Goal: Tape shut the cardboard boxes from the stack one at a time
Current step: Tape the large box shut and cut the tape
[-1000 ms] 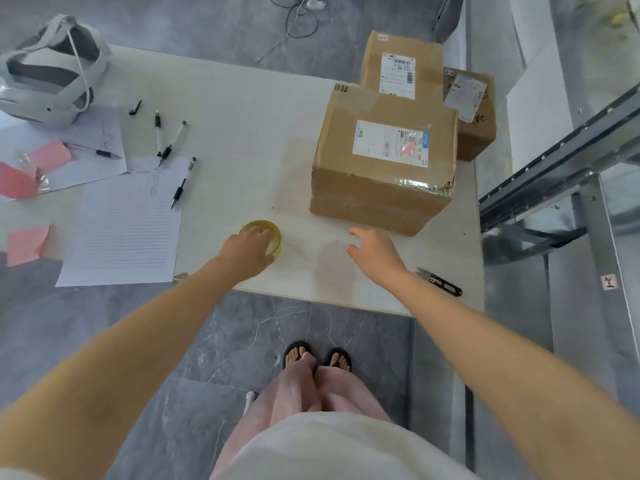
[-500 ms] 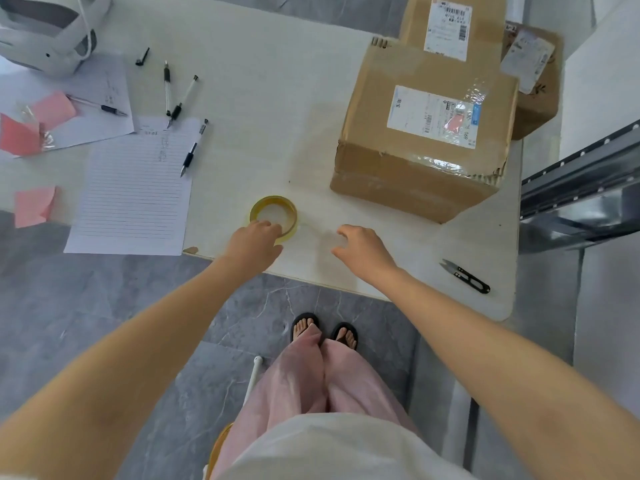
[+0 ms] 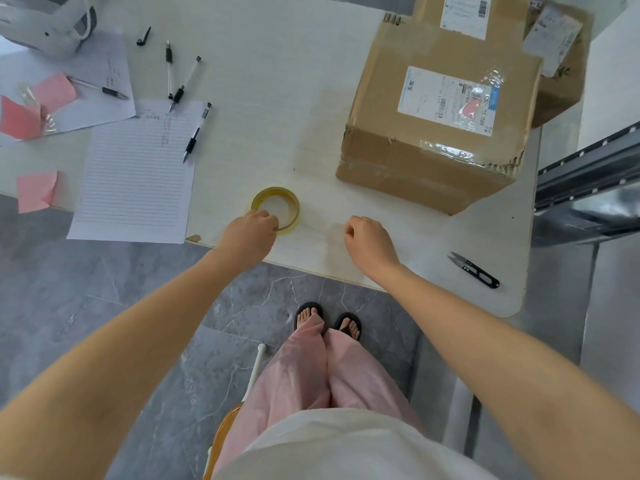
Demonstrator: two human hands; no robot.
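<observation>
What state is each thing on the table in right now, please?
Tape roll: flat on the table, left hand on its near rim.
Right hand: curled, beside the roll; whether it pinches tape is unclear.
Front box: closed, old tape along its edge.
Snips: lying untouched.
Pens: lying loose, three capless.

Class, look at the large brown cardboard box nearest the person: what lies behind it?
Behind the large brown cardboard box stand two more labelled cardboard boxes: one directly behind, a smaller one to its right. Their lower parts are covered.
</observation>
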